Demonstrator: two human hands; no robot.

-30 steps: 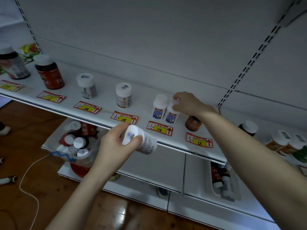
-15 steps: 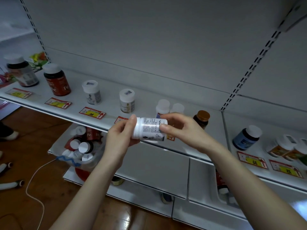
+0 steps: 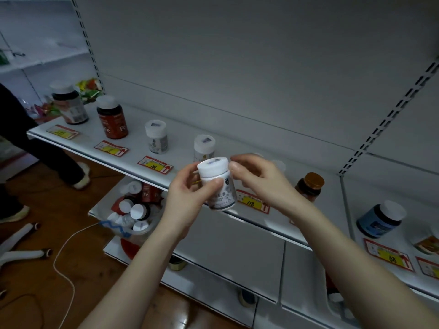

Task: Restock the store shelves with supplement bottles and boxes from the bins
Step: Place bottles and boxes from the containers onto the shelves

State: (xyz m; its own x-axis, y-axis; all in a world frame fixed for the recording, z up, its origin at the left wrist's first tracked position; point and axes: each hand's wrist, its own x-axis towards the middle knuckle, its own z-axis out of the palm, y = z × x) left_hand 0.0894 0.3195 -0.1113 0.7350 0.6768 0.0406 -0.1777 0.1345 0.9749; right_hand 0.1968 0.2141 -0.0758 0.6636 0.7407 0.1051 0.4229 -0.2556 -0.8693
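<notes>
My left hand (image 3: pixel 187 200) grips a white supplement bottle (image 3: pixel 217 186) upright by its body, in front of the white shelf (image 3: pixel 183 141). My right hand (image 3: pixel 261 181) pinches the right edge of its cap with thumb and forefinger. On the shelf stand a large dark bottle (image 3: pixel 71 108), a red bottle marked Fe (image 3: pixel 112 122), two white bottles (image 3: pixel 155 136) (image 3: pixel 204 146), an amber bottle with a brown cap (image 3: pixel 311 188) and a blue bottle (image 3: pixel 380 219). A clear bin (image 3: pixel 123 231) with several bottles sits on the lower shelf.
Red and yellow price tags (image 3: pixel 155 165) line the shelf's front edge. Another person's dark trouser legs (image 3: pixel 35 148) stand at the left. A white cable (image 3: pixel 61 257) and white chair legs (image 3: pixel 23 252) lie on the wooden floor.
The white bottle has turned from lying sideways between both hands to upright. My right hand came off the shelved bottles a second ago and now pinches the cap.
</notes>
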